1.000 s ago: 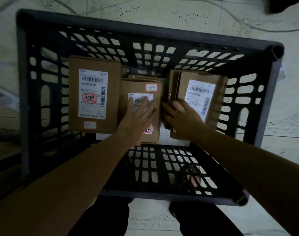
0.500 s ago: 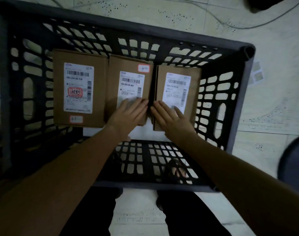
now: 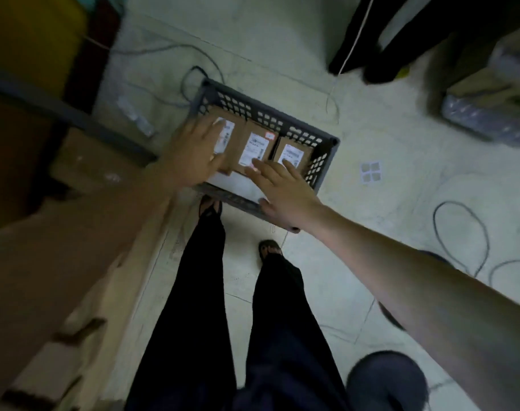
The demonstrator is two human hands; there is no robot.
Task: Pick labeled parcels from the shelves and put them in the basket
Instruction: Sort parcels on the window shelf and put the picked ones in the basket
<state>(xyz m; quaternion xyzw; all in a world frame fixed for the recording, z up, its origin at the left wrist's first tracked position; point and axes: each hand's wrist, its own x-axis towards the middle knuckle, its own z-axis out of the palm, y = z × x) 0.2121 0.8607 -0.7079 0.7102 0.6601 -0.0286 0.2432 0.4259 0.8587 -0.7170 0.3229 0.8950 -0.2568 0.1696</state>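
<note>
Tiled floor point(image 3: 371, 114), frame centre: basket point(image 3: 270, 109) holds parcels point(image 3: 257, 149) label-up, likely for reading; left hand point(image 3: 193, 155) and right hand point(image 3: 285, 191) spread, empty

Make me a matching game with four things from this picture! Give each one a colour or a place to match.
Things:
1. basket
2. middle parcel
3. left hand
4. trousers

Matches:
A. black
B. brown, with a small red-edged sticker at one corner
C. dark grey, full of holes
D. fingers spread, partly hiding the left parcel

Pairs: 1-C, 2-B, 3-D, 4-A
</note>
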